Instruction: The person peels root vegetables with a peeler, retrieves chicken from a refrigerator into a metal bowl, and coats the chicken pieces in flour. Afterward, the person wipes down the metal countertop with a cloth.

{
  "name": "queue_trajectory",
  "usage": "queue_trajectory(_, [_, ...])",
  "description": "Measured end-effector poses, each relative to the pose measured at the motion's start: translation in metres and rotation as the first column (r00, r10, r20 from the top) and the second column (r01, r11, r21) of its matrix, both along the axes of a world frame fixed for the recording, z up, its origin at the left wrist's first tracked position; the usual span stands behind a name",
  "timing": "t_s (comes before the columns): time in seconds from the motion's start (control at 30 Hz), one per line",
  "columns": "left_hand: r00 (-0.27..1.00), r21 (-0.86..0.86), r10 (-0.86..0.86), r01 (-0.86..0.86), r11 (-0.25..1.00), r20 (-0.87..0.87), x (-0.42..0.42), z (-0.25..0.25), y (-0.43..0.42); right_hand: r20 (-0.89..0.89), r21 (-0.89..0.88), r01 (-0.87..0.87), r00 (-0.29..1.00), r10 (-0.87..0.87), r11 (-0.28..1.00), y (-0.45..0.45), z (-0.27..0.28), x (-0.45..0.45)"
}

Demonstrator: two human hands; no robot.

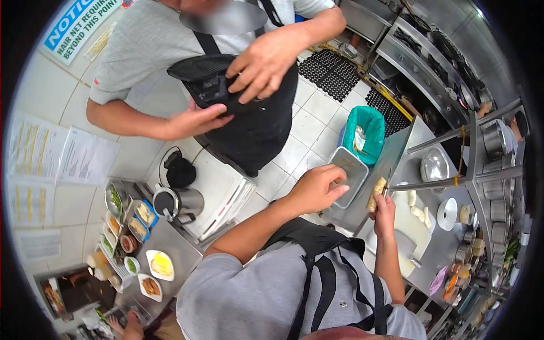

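Gripping root-like piece (376, 192) in right hand (384, 215) at left edge of table (433, 249), apparently staying clear of cutting board (416, 229). Holding left hand (320, 188) loosely curled, seemingly empty.

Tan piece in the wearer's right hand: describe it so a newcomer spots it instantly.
Right of the head view, find the steel counter with its pale cutting board. By the board's left side in the picture is the wearer's right hand, with the tan piece, elongated, at its fingers. It is brownish and hand-held; the pale pieces on the board are nearly white.
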State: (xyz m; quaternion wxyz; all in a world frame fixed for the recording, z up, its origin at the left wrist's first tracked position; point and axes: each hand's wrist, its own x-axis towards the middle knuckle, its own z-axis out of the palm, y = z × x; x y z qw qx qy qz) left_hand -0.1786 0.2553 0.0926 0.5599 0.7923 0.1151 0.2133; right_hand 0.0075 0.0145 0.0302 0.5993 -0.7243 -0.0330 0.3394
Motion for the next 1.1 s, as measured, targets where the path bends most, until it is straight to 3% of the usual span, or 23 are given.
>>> queue_trajectory(0.03, [1.000,0.017,0.014,-0.014,1.000,0.005,0.007,-0.005,-0.016,0.015,0.016,-0.033,0.999,0.033,0.999,-0.011,0.008,0.001])
queue_trajectory(0.1, [0.909,0.027,0.399,-0.404,0.914,0.118,0.011,-0.004,-0.029,0.063,0.034,-0.071,0.996,0.069,0.997,-0.038,0.017,0.001])
queue_trajectory(0.13, [0.820,0.178,0.517,-0.563,0.807,0.245,0.005,0.004,-0.011,0.052,0.017,-0.120,0.992,0.119,0.993,-0.057,0.021,0.005])
queue_trajectory(0.17, [0.687,-0.015,0.668,-0.694,0.720,0.286,0.003,0.020,-0.003,0.036,0.024,-0.133,0.991,0.132,0.991,-0.078,0.021,0.007])
queue_trajectory(0.2, [0.521,0.144,0.778,-0.851,0.506,0.350,0.000,0.026,0.014,0.018,0.025,-0.137,0.990,0.137,0.990,-0.095,0.020,0.009])
queue_trajectory(0.27, [0.295,0.149,0.896,-0.954,0.260,0.331,-0.010,0.031,0.049,-0.029,0.035,-0.159,0.987,0.160,0.987,-0.121,0.016,0.018])
queue_trajectory(0.3, [0.293,-0.060,0.930,-0.948,0.313,0.222,-0.015,0.003,0.087,-0.045,0.046,-0.165,0.985,0.167,0.985,-0.131,0.010,0.021])
queue_trajectory(0.33, [0.349,-0.324,0.935,-0.879,0.351,0.067,-0.007,0.024,0.081,-0.025,0.057,-0.204,0.978,0.206,0.977,-0.140,0.005,0.025])
queue_trajectory(0.37, [0.323,-0.289,0.942,-0.897,0.335,0.091,0.000,0.017,0.090,0.001,0.066,-0.247,0.969,0.247,0.967,-0.147,0.002,0.031])
queue_trajectory(0.43, [0.281,-0.437,0.956,-0.852,0.290,0.087,0.014,0.025,0.092,0.002,0.079,-0.283,0.959,0.284,0.956,-0.152,0.002,0.038])
queue_trajectory(0.57, [0.256,-0.450,0.957,-0.845,0.290,0.137,0.029,0.042,0.093,0.054,0.105,-0.390,0.921,0.387,0.915,-0.154,0.001,0.046])
queue_trajectory(0.63, [0.266,-0.457,0.957,-0.841,0.289,0.114,0.035,0.050,0.099,0.160,0.027,-0.491,0.862,0.481,0.871,-0.154,0.000,0.053])
queue_trajectory(0.8, [0.150,-0.507,0.988,-0.850,0.144,0.029,0.034,0.046,0.104,0.135,0.087,-0.410,0.908,0.397,0.908,-0.144,-0.008,0.049])
queue_trajectory(0.93, [0.125,-0.538,0.989,-0.829,0.151,0.085,0.043,0.040,0.100,0.077,0.150,-0.376,0.926,0.369,0.914,-0.137,-0.011,0.045])
queue_trajectory(1.1, [0.169,-0.501,0.975,-0.837,0.221,0.147,0.036,0.038,0.110,0.136,0.079,-0.420,0.903,0.407,0.904,-0.118,-0.004,0.043])
